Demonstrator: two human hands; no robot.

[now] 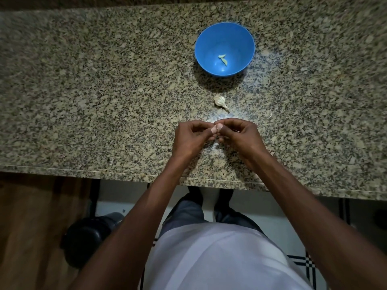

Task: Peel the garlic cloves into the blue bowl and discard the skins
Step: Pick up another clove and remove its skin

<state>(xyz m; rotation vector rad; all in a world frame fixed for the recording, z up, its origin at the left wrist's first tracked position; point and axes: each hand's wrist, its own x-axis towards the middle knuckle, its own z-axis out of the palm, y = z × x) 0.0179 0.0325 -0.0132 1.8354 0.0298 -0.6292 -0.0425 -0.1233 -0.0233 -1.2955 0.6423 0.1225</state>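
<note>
At lower left of the frame a dark round bin [90, 237] sits on the floor under the granite counter [104, 91]. At centre, your left hand [191, 137] curls its fingers in, pinching a garlic clove [216, 128] against your right hand [240, 133], which pinches it too. Just above them lies the garlic bulb [220, 101]. Higher, the blue bowl [209, 38] holds two peeled cloves [223, 59].

Dim overall, heavy vignette at corners. Bright pool on the granite counter [125, 91] centre, glare at 12 o'clock of the hands. Blue bowl [225, 30] shadow falls toward 7 o'clock. Edges curved, soft.
</note>
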